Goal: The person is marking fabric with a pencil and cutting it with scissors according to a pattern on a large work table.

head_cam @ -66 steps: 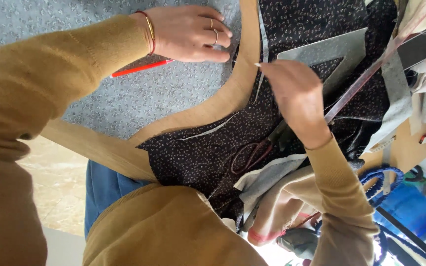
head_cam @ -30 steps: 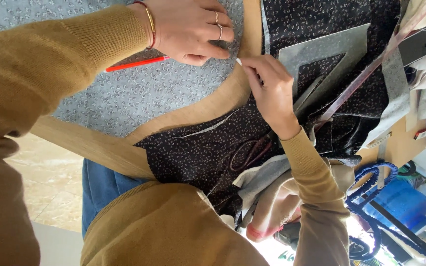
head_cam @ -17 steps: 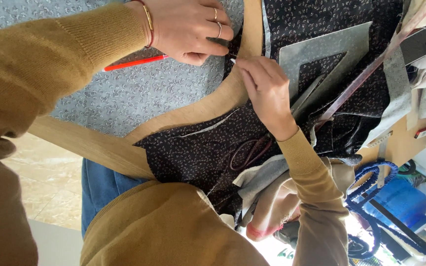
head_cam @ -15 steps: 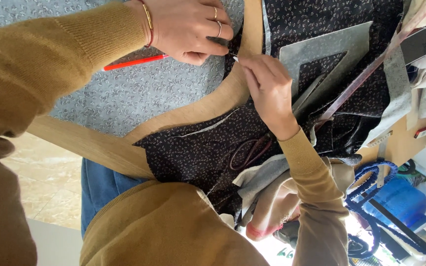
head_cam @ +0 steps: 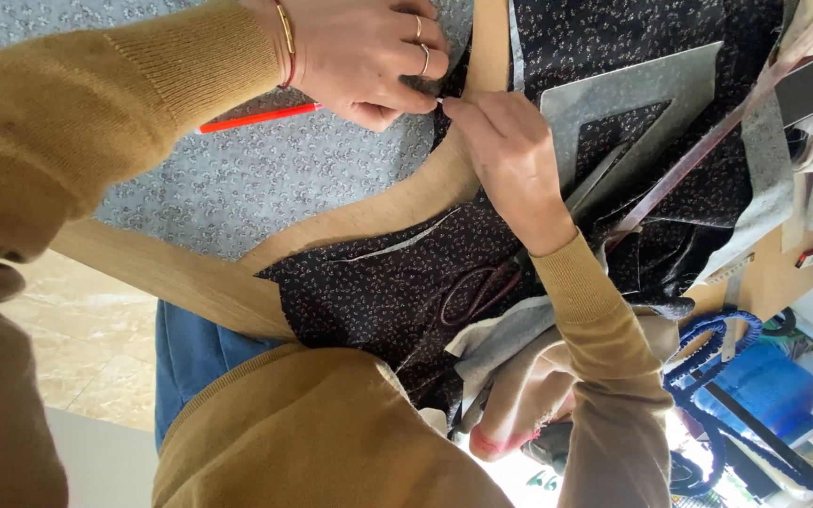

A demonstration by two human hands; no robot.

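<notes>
Seemingly mid-job, the left hand (head_cam: 369,56) presses the dark speckled cloth (head_cam: 388,292) flat, fingers closed on its edge; the right hand (head_cam: 510,155) pinches a small pale pin (head_cam: 441,99) there, between both hands; a red pencil (head_cam: 256,118) lies under the left wrist; maroon-handled scissors (head_cam: 477,292) rest unused below the right wrist.

Red pencil (head_cam: 258,118), blue basket (head_cam: 755,376).

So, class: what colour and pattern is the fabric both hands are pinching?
Dark, near-black fabric with a tiny pale speckled print; the head view shows it clearly.
</notes>
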